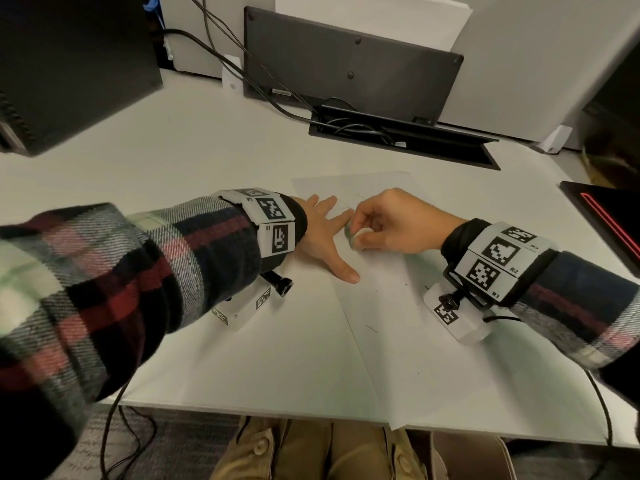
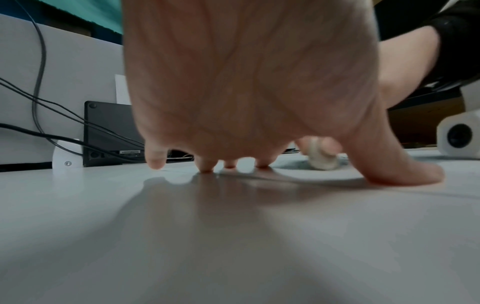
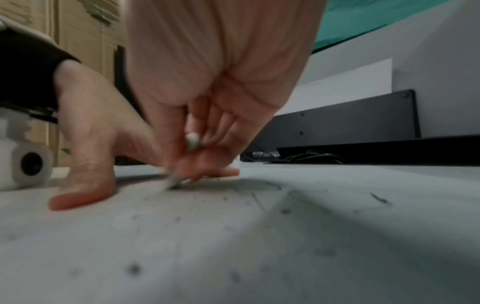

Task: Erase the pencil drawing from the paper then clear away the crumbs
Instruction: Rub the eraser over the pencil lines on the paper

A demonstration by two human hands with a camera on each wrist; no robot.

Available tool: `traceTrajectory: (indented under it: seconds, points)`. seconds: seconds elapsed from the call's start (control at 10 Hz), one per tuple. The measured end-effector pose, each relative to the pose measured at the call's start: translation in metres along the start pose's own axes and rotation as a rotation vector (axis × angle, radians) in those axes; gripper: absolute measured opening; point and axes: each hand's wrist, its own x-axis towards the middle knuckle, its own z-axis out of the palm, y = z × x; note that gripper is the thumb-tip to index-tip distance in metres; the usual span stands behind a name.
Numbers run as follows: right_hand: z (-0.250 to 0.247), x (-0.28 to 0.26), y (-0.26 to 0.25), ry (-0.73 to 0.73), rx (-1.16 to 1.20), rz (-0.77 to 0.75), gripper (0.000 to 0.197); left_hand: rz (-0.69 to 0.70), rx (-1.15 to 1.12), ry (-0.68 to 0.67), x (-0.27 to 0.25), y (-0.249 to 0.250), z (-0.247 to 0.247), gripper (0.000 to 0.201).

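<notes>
A white sheet of paper (image 1: pixel 398 317) lies on the desk in front of me, with faint pencil lines (image 1: pixel 349 202) near its far left corner. My left hand (image 1: pixel 327 233) lies flat with spread fingers, pressing the paper's left edge down. My right hand (image 1: pixel 388 223) pinches a small white eraser (image 1: pixel 362 234) and holds it against the paper beside the left fingertips. The eraser (image 2: pixel 322 161) also shows past my left thumb (image 2: pixel 400 170) in the left wrist view. Dark eraser crumbs (image 3: pixel 380 198) are scattered over the paper (image 3: pixel 233 236) near my right hand (image 3: pixel 197 144).
A black monitor base (image 1: pixel 349 60) and an open cable tray (image 1: pixel 405 133) with wires sit behind the paper. A dark computer case (image 1: pixel 69 64) stands at far left. A black device with a red stripe (image 1: pixel 609 216) lies at the right edge. The desk's front edge (image 1: pixel 277 410) is near my lap.
</notes>
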Motion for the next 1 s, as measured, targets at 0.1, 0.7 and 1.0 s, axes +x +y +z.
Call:
traceTrajectory:
  seconds: [0.1,0.7,1.0]
  points:
    - [-0.0005,-0.0032,0.0017,-0.035,0.058,0.013,0.010,-0.001,-0.002,-0.003,0.0004,0.0002,-0.0001,0.115]
    - [-0.0017,-0.0060,0.0050,0.041,-0.046,-0.026,0.010,-0.004,0.018,-0.001,-0.0027,0.0018,-0.0012,0.113]
    - [0.0006,-0.0122,0.0051,-0.011,-0.017,-0.020,0.006,-0.004,0.022,0.001,-0.0030,0.0018,-0.0017,0.113]
